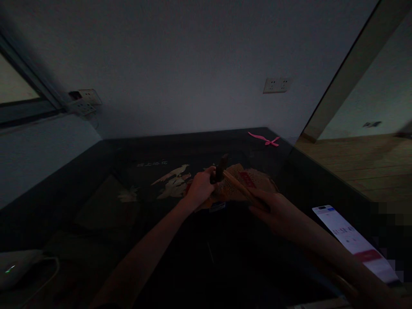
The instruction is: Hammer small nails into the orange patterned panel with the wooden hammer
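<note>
My right hand [268,205] is wrapped round the wooden handle of a hammer [240,185]. The hammer's dark head is raised at the far end of the handle, right beside the fingers of my left hand [202,185]. Those fingers are curled closed at the edge of a crumpled brown-orange packet [236,195] with a dotted pattern and red patches. Whatever they pinch is hidden by the hammer head and the dim light. The packet lies flat on the dark table [180,274], under both hands.
A lit phone [354,240] showing a timer lies at the right. A pink ribbon [265,139] is near the back right corner. At the lower left sits a white device [19,266] with a cable. Wall sockets [276,85] are behind, and pale bird artwork [174,182] marks the tabletop.
</note>
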`<act>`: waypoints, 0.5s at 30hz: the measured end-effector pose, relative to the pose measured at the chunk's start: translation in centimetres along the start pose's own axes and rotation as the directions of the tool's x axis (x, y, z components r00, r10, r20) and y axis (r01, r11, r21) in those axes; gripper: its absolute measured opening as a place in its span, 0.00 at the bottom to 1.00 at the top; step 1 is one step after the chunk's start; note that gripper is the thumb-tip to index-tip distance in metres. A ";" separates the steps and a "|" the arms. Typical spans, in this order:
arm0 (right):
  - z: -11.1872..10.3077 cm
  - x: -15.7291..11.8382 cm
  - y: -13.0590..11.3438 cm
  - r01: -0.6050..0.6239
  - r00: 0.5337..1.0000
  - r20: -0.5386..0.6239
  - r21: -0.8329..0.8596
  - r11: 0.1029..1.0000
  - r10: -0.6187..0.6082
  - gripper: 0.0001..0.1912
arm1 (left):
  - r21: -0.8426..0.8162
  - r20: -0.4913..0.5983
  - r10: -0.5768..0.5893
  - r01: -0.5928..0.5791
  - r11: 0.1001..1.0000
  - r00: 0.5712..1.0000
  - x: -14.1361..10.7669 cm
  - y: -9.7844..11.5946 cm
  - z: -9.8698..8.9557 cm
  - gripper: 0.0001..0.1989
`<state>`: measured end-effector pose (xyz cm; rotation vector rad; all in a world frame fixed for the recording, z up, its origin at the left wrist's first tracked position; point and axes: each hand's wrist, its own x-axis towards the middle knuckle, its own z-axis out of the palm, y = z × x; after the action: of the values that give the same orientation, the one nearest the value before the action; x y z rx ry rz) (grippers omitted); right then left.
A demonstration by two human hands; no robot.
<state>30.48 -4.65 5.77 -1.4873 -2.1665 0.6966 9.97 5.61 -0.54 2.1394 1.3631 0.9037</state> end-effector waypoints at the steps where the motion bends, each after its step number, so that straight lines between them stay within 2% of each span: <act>1: 0.1 0.0 0.0 0.002 1.000 0.005 0.008 1.000 -0.002 0.14 | 0.005 -0.001 -0.006 0.006 1.000 1.000 0.0 0.0 0.0 0.11; 5: 0.0 -0.5 0.0 -0.033 0.999 -0.002 0.086 0.996 0.034 0.15 | 0.016 0.003 0.016 -0.016 1.000 1.000 0.0 0.1 -0.1 0.10; 8: 0.8 -1.0 0.9 -0.083 0.996 -0.022 0.264 0.961 0.092 0.19 | -0.016 -0.008 0.038 -0.038 0.999 0.999 0.0 -0.1 0.1 0.12; 12: 3.3 -1.6 2.9 -0.124 0.976 -0.077 0.578 0.806 0.205 0.25 | -0.077 -0.057 0.092 -0.096 0.992 0.994 0.1 -0.6 0.7 0.20; 15: 4.4 -1.9 4.0 -0.099 0.956 -0.128 0.705 0.702 0.264 0.26 | -0.022 -0.115 0.186 -0.189 0.982 0.976 0.2 0.0 0.3 0.24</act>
<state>31.42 -6.00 -0.30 -1.2756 -1.3437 1.1900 10.21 5.80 -0.72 2.2500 1.2027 1.1275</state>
